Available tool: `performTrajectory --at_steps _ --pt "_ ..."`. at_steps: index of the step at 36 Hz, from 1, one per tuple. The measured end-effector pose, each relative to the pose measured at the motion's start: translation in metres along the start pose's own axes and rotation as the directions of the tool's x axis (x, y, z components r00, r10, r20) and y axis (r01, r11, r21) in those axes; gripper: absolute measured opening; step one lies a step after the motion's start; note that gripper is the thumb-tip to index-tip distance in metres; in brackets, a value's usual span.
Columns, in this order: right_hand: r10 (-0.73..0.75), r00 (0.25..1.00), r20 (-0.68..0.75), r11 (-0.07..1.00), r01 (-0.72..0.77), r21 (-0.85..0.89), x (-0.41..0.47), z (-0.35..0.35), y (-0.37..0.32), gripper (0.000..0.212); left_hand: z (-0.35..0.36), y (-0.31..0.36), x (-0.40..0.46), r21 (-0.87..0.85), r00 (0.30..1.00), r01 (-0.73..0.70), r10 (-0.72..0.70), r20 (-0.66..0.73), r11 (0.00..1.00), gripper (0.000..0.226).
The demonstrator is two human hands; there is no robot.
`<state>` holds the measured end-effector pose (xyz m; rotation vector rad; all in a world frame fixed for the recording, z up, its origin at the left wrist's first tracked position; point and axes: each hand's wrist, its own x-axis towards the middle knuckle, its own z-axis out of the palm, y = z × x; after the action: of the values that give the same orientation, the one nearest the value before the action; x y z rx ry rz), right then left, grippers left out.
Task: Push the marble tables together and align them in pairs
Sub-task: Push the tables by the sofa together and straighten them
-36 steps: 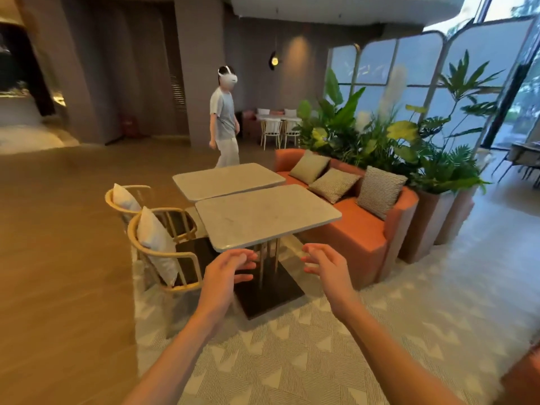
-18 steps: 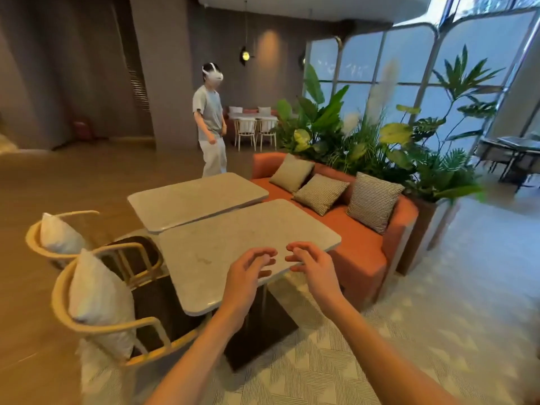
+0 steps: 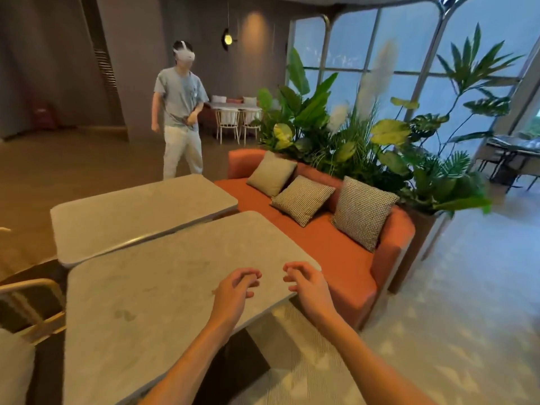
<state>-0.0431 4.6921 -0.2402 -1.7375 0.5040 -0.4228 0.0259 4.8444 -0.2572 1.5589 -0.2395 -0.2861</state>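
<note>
Two grey marble tables stand side by side. The near marble table (image 3: 152, 302) fills the lower left of the head view. The far marble table (image 3: 137, 214) lies just behind it, with a narrow gap between their long edges that widens to the left. My left hand (image 3: 236, 290) hovers over the near table's right end, fingers loosely curled and holding nothing. My right hand (image 3: 306, 285) hangs at that table's right corner, fingers also loosely curled and empty. Whether either hand touches the top I cannot tell.
An orange sofa (image 3: 350, 258) with three cushions runs along the tables' right side, backed by tall potted plants (image 3: 365, 141). A wooden chair (image 3: 32, 305) stands at the left edge. A person wearing a white headset (image 3: 181, 112) stands beyond the far table. Patterned carpet (image 3: 438, 331) lies to the right.
I have come closer to the near table, which now fills more of the view. Both hands have reached forward over its right end. The person beyond has shifted stance.
</note>
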Motion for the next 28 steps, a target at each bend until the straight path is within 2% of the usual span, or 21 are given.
performTrajectory --at_steps 3,6,8,18,23,28 --pt "-0.006 1.0 0.009 1.0 0.006 -0.026 0.058 -0.024 0.014 0.016 0.042 -0.008 0.05 -0.01 1.0 0.015 -0.016 -0.017 1.0 0.02" --pt "0.048 0.998 0.038 0.996 -0.045 -0.075 0.106 -0.046 0.038 0.016 0.081 -0.026 0.086 0.015 0.997 0.074 -0.074 -0.013 0.997 0.021" --pt "0.068 0.997 0.044 0.993 -0.063 -0.097 0.114 -0.05 0.049 0.014 0.088 -0.033 0.092 0.037 0.995 0.095 -0.096 0.001 0.995 0.021" --pt "0.149 0.978 0.148 0.967 -0.112 -0.23 0.265 -0.087 0.123 0.011 0.158 -0.088 0.222 0.051 0.974 0.194 -0.186 -0.133 0.98 0.019" --pt "0.181 0.957 0.226 0.934 -0.095 -0.344 0.336 -0.094 0.163 0.009 0.191 -0.129 0.281 0.047 0.939 0.275 -0.257 -0.227 0.96 0.018" --pt "0.215 0.926 0.31 0.892 -0.057 -0.449 0.383 -0.102 0.189 0.01 0.218 -0.162 0.297 0.045 0.884 0.398 -0.37 -0.285 0.916 0.017"
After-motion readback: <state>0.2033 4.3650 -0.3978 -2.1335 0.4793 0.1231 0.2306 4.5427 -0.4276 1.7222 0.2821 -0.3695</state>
